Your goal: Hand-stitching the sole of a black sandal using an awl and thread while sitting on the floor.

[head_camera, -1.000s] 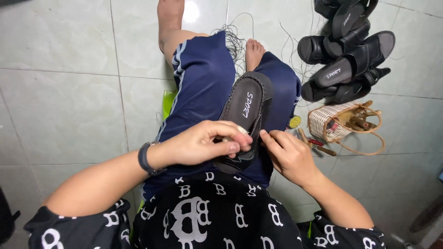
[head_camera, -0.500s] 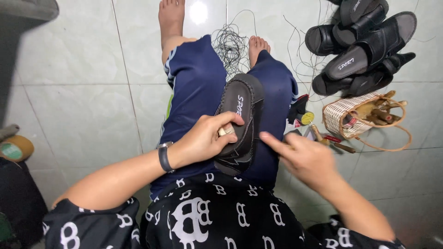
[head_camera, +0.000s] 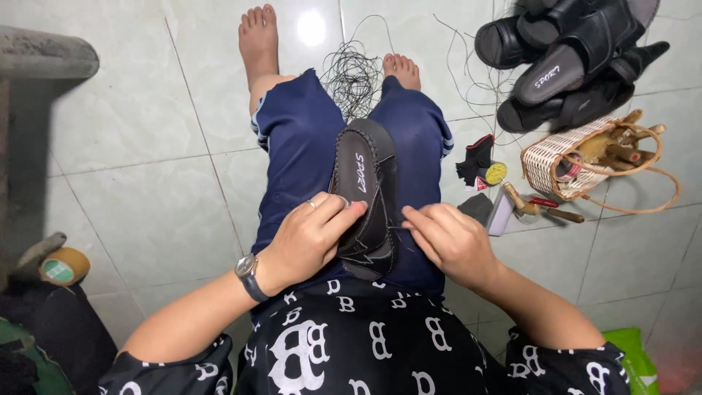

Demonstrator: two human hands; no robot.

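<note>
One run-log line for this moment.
left hand: holds black sandal on lap | right hand: pinching at sandal's edge | nearby: woven basket, sandal pile

Dark brown sandal is sitting on navy shorts with white side stripes. Black shirt is showing off a white letter pattern. Floor tiles are looking pale green-white, basket is showing tan weave, and the tape roll is looking brown.
</note>
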